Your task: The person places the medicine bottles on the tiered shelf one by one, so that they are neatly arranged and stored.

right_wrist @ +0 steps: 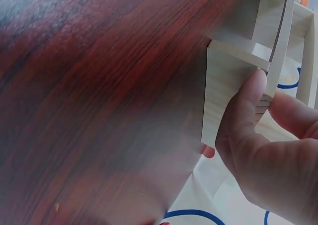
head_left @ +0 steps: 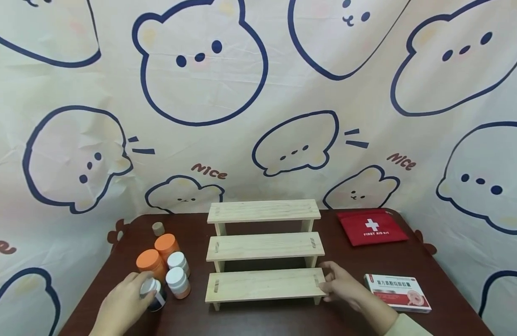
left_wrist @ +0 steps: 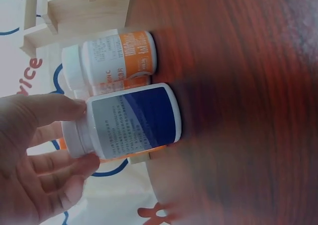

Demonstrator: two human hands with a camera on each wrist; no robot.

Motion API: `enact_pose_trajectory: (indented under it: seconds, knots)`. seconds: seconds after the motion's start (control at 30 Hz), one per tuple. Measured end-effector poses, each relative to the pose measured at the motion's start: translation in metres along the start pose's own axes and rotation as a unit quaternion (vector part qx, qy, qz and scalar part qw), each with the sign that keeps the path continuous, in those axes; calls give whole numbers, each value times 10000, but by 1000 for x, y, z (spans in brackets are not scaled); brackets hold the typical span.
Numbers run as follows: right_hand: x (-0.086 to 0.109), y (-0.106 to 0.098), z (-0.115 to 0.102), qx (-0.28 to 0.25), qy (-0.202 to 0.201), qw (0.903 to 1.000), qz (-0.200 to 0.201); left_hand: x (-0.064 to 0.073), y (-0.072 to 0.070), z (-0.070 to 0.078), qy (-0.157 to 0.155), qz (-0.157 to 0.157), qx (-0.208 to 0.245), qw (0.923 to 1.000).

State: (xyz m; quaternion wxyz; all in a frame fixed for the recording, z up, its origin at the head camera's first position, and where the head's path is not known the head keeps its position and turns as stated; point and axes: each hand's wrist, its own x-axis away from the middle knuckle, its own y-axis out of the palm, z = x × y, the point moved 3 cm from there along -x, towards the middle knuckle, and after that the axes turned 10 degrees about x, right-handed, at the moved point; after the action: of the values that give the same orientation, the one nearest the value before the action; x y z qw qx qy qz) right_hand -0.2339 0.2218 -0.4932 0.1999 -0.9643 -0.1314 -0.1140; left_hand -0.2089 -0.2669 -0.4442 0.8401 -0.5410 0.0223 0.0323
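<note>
My left hand (head_left: 126, 298) pinches the white cap of a pill bottle (left_wrist: 136, 123) with a dark blue and grey label, thumb on one side and fingers on the other. Right beside it stand two white-capped bottles with orange and white labels, the nearer one a vitamin C bottle (head_left: 178, 282). Behind these are two larger orange-capped bottles (head_left: 148, 261). A three-tier wooden stand (head_left: 262, 285) occupies the middle of the table. At the right end of its lowest tier, my right hand (head_left: 340, 284) grips the board's end, thumb and fingers at the corner.
A red first aid kit pouch (head_left: 373, 227) lies at the back right. Closer in, a white and red medicine box (head_left: 398, 293) lies flat right of my right forearm. A small beige cylinder (head_left: 158, 228) sits at the back left. A patterned cloth (head_left: 283, 93) hangs behind the table.
</note>
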Motion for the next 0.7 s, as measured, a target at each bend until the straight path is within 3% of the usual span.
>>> enact_pose_trajectory:
  seconds: [0.27,0.4,0.7]
  knots:
    - [-2,2,3,35,25,10000,-2,5,-5,3,-213,-403,-24,9990]
    - [-4,3,4,52,0,10000,-15,10,-13,10,-131,-318,-55,9994]
    - [0,-2,-1,-47,-30,10000,-30,15,-31,42,152,-40,266,9995]
